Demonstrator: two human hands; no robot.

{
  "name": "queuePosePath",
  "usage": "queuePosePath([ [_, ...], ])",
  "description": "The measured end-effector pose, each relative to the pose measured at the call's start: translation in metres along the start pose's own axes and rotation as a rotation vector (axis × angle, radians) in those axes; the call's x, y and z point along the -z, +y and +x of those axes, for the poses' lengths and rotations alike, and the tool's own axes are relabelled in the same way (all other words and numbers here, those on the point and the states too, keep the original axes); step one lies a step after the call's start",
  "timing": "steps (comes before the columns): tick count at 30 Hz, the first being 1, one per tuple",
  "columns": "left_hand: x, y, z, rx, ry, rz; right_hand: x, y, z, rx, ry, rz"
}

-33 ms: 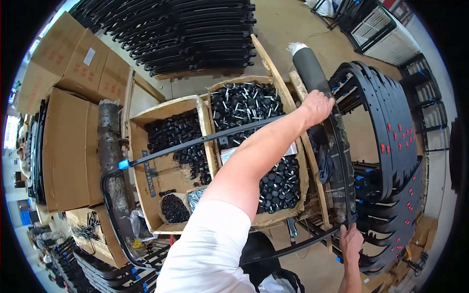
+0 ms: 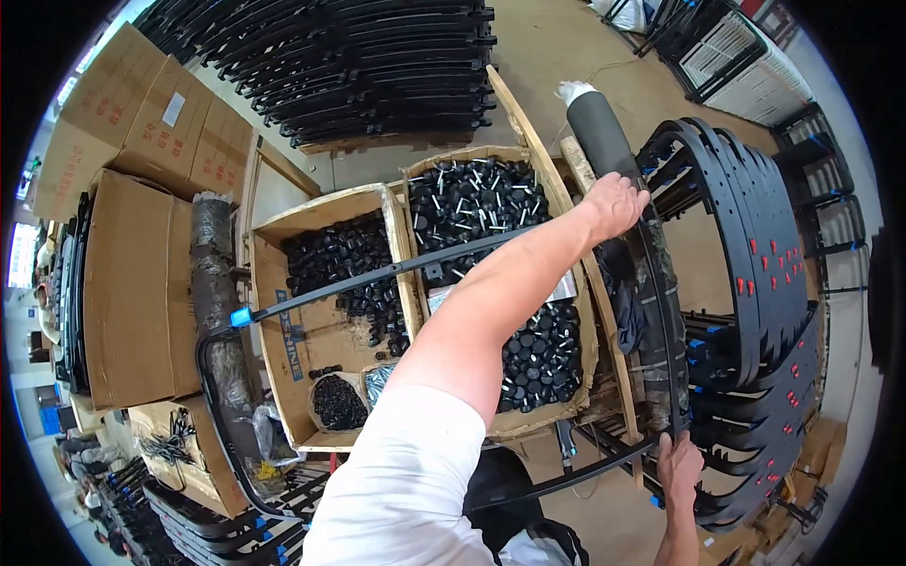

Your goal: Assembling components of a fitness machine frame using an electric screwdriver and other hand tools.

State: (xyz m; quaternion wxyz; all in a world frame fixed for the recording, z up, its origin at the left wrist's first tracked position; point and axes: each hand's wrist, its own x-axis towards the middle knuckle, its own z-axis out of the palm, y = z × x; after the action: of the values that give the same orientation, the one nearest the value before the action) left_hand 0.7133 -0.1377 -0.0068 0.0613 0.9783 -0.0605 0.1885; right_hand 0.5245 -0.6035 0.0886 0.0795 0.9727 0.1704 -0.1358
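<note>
A large black tubular metal frame with rounded corners lies across the bins, a blue piece fitted at its far left corner. My left arm reaches over the bins, and my left hand is closed round the frame's far right corner. Closer to me, my right hand grips the near right corner, its fingers partly hidden by the tube. My left forearm and white sleeve cover part of the frame and bins. Below the frame, a cardboard bin holds small black plastic parts, and another holds black knobs with metal studs.
Padded rolls flank the bins, one on the left and one on the right. Curved black frames with red bits are stacked at right. Tall cardboard boxes stand at left, a stack of black bars behind. A wooden rail runs beside the bins.
</note>
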Motion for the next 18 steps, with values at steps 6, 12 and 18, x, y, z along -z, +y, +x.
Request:
queuePosePath([
  [6, 0.047, -0.076, -0.029, 0.094, -0.195, -0.342, -0.007, 0.013, 0.0, -0.076, -0.017, -0.058],
  [12, 0.046, -0.175, -0.182, 0.267, -0.626, -0.149, 0.066, -0.048, -0.001, -0.047, -0.086, 0.084],
  [18, 0.054, -0.167, -0.218, 0.39, -0.667, -0.274, 0.039, -0.19, 0.063, 0.525, -0.119, 0.441],
])
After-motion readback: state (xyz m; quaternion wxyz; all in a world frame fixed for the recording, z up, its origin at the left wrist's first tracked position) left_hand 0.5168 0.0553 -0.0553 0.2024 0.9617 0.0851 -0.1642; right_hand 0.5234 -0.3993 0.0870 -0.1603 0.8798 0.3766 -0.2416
